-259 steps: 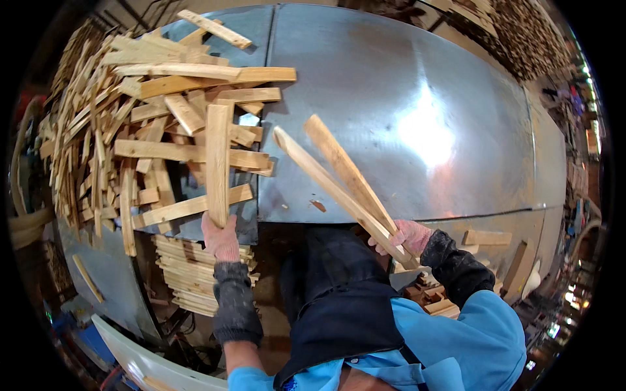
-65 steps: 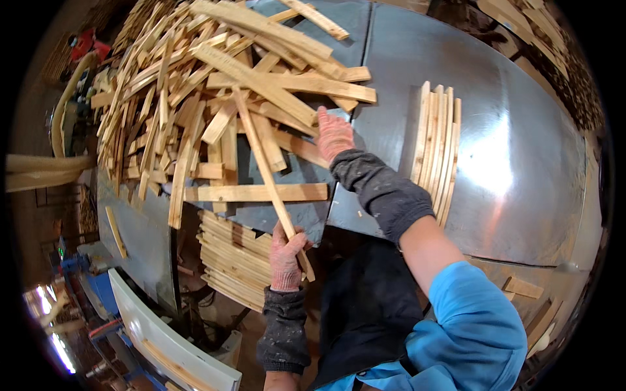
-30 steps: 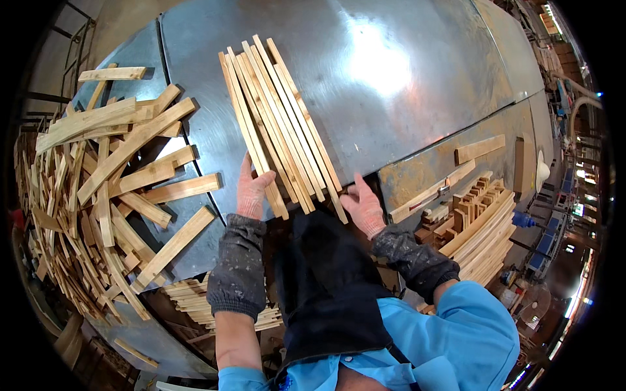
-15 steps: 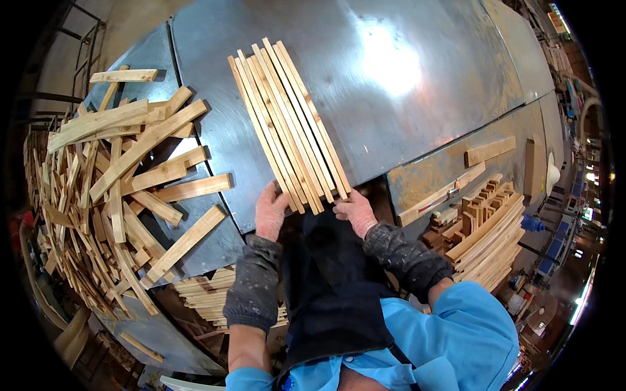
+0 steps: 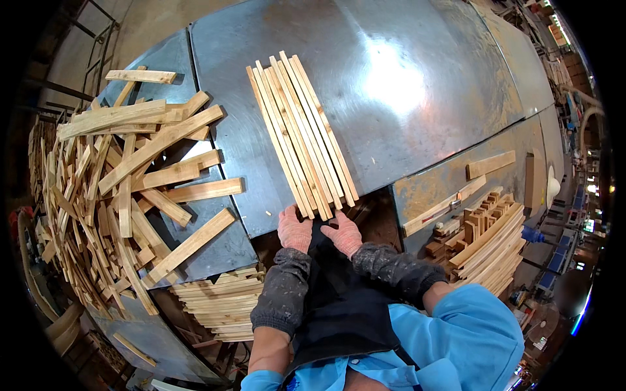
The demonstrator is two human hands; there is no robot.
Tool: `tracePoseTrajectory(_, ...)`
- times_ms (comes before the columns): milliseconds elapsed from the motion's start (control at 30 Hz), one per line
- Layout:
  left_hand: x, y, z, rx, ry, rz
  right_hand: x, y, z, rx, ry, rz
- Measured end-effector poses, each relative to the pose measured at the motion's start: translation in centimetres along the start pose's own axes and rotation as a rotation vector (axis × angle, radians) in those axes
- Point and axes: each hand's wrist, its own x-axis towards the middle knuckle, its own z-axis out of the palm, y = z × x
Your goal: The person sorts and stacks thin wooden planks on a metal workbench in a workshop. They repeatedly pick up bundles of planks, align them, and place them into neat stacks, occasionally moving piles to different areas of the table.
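Several long pale wooden strips (image 5: 303, 140) lie side by side on a metal tabletop, slanting away to the far left. Their near ends are slightly uneven. My left hand (image 5: 295, 230), in a pinkish work glove, has its fingertips against the near ends at the left. At the near right ends is my right hand (image 5: 343, 234), gloved alike, its thumb apart from the fingers. Both hands look open, touching the ends without wrapping round any strip. Dark speckled sleeves cover my forearms.
A large jumbled heap of wooden pieces (image 5: 124, 189) covers the left side of the metal table (image 5: 443, 124). Stacked strips (image 5: 218, 303) sit below it. To the right are a pile of wooden pieces (image 5: 492, 234) and loose slats (image 5: 490, 165). A gap (image 5: 375, 221) opens in the near edge.
Both hands have come closer together, from the outer corners of the strips to their near ends. The strips' near ends look more even. The whole view has shifted slightly.
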Motion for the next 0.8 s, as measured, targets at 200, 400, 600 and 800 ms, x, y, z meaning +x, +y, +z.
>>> tracePoseTrajectory(200,0.8,-0.4,-0.1,0.112,-0.093,-0.021,-0.1,-2.4,1.7,-0.078,0.091,0.046)
tracePoseTrajectory(400,-0.2,-2.8,-0.1,0.266,-0.379,-0.013,0.9,-1.2,2.6,-0.144,0.159,0.043)
tracePoseTrajectory(600,-2.0,-3.6,-2.6,0.045,-0.284,-0.04,1.0,-0.3,2.2,-0.189,0.206,-0.054)
tracePoseTrajectory(800,-1.5,-0.4,-3.6,-0.292,-0.097,-0.02,-0.5,-1.3,0.6,-0.257,0.222,-0.19)
